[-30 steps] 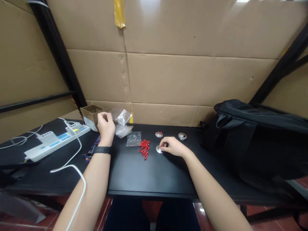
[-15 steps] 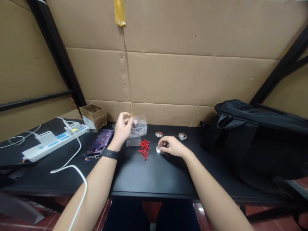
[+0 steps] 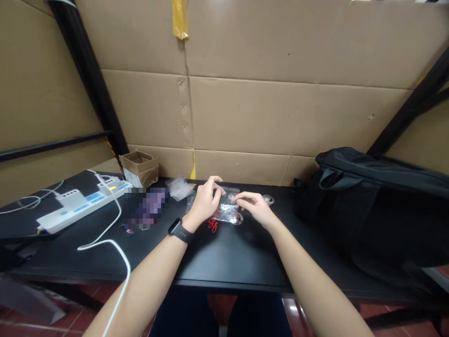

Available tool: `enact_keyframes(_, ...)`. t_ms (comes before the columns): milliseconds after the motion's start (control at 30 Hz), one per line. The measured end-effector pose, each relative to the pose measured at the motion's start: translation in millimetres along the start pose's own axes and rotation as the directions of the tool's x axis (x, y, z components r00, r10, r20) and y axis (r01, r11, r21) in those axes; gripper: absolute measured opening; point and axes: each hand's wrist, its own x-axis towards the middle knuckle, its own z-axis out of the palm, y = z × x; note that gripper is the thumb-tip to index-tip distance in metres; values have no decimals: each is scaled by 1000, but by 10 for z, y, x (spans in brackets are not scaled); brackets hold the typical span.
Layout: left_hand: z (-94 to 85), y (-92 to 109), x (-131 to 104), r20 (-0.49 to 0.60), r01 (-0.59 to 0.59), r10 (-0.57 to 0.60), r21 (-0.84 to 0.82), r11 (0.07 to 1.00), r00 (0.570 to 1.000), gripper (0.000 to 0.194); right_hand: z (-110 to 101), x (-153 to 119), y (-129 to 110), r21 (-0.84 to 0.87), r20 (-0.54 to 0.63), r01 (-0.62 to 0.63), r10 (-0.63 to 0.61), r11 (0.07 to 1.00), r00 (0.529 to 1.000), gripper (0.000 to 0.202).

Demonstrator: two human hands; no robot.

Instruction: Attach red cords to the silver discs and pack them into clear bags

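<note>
A clear plastic bag [image 3: 227, 213] is stretched between my two hands over the black table. My left hand [image 3: 207, 200], with a dark watch on its wrist, has its fingers curled with the thumb against the bag's upper left part. At the bag's right edge, my right hand [image 3: 257, 208] is pinched, its fingertips on the plastic. Part of a shiny round metal piece [image 3: 239, 219] shows at the bag's lower right corner. Red cord loops [image 3: 212, 225] stick out below the bag, which hides the rest. Another round metal piece [image 3: 268, 199] lies beyond my right hand.
Crumpled clear plastic [image 3: 180, 188] lies left of my left hand. Further left are a blurred purple item [image 3: 152, 206], a small cardboard box [image 3: 140, 164] and a white power strip [image 3: 84, 208] with its cable. A black bag [image 3: 372, 210] fills the right side, and a cardboard wall stands behind.
My left hand has moved right, bringing the plastic bag over the red cords and metal pieces. My right hand has let go of the metal piece and risen to the bag's edge.
</note>
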Motion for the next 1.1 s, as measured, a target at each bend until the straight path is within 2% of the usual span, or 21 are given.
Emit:
enact_keyframes(133,-9,3,5,29,-5,5,26,1000,1000,21,26,-3,15,-11,21,-16,17,1000,1000,23)
enact_keyframes(300,-153,-56,50,-6,38,-38,196,980,999,21,-17,10,31,-19,-77,-6,4,1000,997,23)
enact_keyframes(367,-256,-142,64,13,50,-57,332,942,998,21,-51,10,30,-21,-119,-18,16,1000,993,24)
enact_keyframes(467,-405,-331,55,93,47,-116,545,837,989,19,-84,7,31,-25,-148,-45,41,999,988,26)
enact_keyframes(567,-525,-534,26,129,75,-202,637,767,971,26,-85,6,43,-40,-140,-43,37,998,989,25)
enact_keyframes(667,-620,-689,5,79,147,-268,671,727,960,23,-72,10,63,-70,-115,-32,24,997,993,23)
enact_keyframes(800,-686,-775,3,44,181,-284,675,715,958,9,-67,17,88,-115,-96,-34,23,993,995,22)
enact_keyframes(1000,-699,-691,54,18,238,-305,579,780,952,14,-76,19,77,-137,-100,-35,21,990,995,22)
enact_keyframes(1100,-747,-624,90,-56,284,-300,528,800,952,16,-76,17,58,-142,-103,-39,24,989,994,22)
